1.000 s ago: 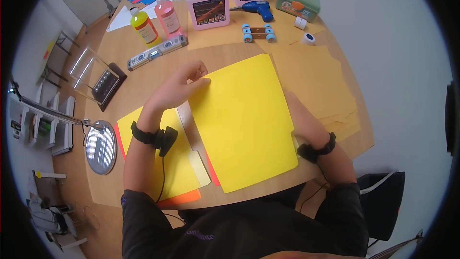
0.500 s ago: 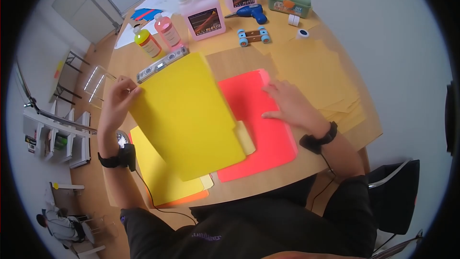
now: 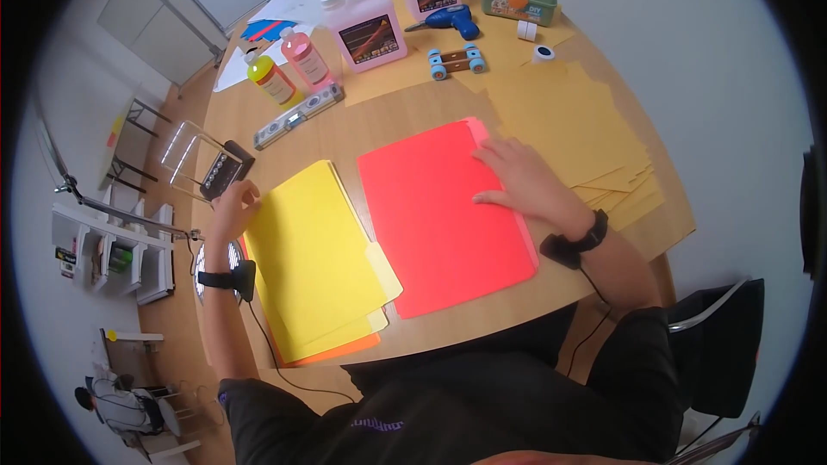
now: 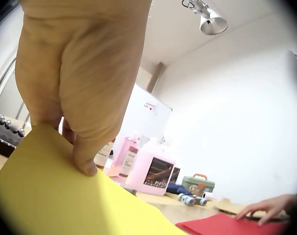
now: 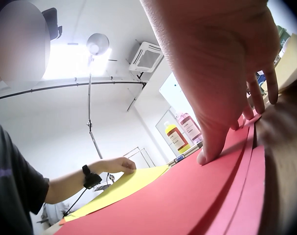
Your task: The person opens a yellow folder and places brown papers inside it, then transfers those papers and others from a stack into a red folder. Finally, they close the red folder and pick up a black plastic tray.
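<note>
My left hand (image 3: 231, 211) pinches the upper left edge of a yellow file folder (image 3: 319, 258), thumb on top, as the left wrist view shows. That folder overlies another yellow folder (image 3: 349, 330) and an orange one (image 3: 345, 350) at the table's front left. To the right lies a red file folder (image 3: 439, 224). My right hand (image 3: 525, 176) rests on its upper right edge with fingers spread and thumb out over the cover. In the right wrist view, the red folder (image 5: 187, 196) shows layered edges under the right fingers.
Behind the folders are a spirit level (image 3: 299, 116), yellow (image 3: 271, 80) and pink (image 3: 306, 58) bottles, pink jugs (image 3: 366, 30), a blue drill (image 3: 452, 21), a toy car chassis (image 3: 457, 60) and a green toolbox (image 3: 517, 0). Brown envelopes (image 3: 586, 138) lie right; a Newton's cradle (image 3: 226, 170) stands left.
My left hand has carried the yellow folder left and down onto the left pile, uncovering the red folder. My right hand has come onto the red folder's right edge.
</note>
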The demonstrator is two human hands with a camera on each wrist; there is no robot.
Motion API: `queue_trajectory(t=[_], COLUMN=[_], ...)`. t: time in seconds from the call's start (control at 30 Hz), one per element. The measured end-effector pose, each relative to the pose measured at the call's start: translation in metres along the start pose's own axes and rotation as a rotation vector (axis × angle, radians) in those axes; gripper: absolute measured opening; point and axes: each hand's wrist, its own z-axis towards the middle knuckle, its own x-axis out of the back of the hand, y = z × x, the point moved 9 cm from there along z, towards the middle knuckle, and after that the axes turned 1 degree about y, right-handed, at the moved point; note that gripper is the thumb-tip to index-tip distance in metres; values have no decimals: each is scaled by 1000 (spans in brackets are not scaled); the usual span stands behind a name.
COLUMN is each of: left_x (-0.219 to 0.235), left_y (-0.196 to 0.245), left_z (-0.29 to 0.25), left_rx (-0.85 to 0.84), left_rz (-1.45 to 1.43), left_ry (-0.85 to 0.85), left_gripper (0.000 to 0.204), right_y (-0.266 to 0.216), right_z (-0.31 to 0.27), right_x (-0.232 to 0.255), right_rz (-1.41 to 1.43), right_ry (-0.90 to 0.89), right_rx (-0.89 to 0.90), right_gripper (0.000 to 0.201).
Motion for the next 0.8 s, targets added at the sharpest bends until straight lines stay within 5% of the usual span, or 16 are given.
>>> queue_trajectory(t=[0.13, 0.27, 0.33, 0.43, 0.8], left_x=[-14, -32, -63, -78, -68], left_y=[14, 70, 92, 92, 127], left_z=[3, -6, -17, -17, -14], left_rx=[38, 49, 66, 27, -179], left_rz=[236, 18, 86, 44, 155], left_ry=[24, 78, -212, -238, -286], left_gripper=[49, 85, 118, 131, 119], right_y=[-1, 1, -1, -1, -3], right_z=[-1, 0, 1, -1, -3], right_x=[1, -1, -2, 2, 3], right_rz=[-1, -22, -40, -22, 8], right_ry=[4, 4, 16, -6, -10], right_rx=[-1, 6, 22, -7, -6], right_gripper=[71, 71, 71, 71, 68])
